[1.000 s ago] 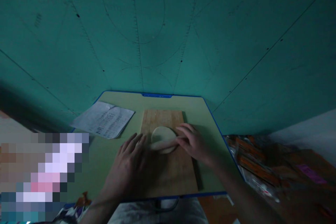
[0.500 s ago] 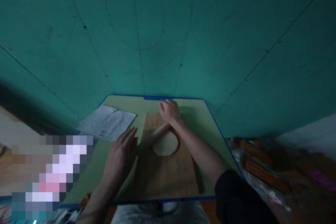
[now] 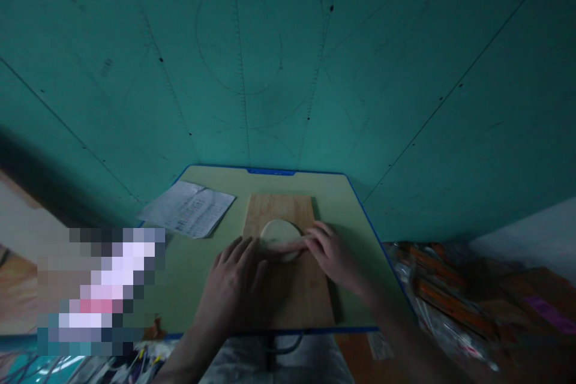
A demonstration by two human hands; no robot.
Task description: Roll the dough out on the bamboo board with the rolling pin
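Note:
A round, flat piece of dough [image 3: 279,230] lies on a wooden cutting board [image 3: 281,201]. Across the dough's near half runs a slim wooden rolling pin [image 3: 288,246]. The pin's left end is hidden under my left hand [image 3: 236,267], whose fingers rest over it with the thumb on the near side. At the pin's other end, beside the board's right edge, my right hand [image 3: 332,252] has its fingers curled over the wood. Both hands are slightly blurred and dim.
A printed paper sheet [image 3: 189,209] lies on the pale, blue-edged table [image 3: 355,225], left of the board. Behind the table rises a green wall [image 3: 288,60] with drawn lines. Plastic-wrapped orange items [image 3: 443,288] lie at the lower right, and a pixelated patch covers part of the left.
My right hand has come back toward me and to the right, from the board's far end. The rolling pin has swung from a steep slant to nearly crosswise. My left hand has shifted right.

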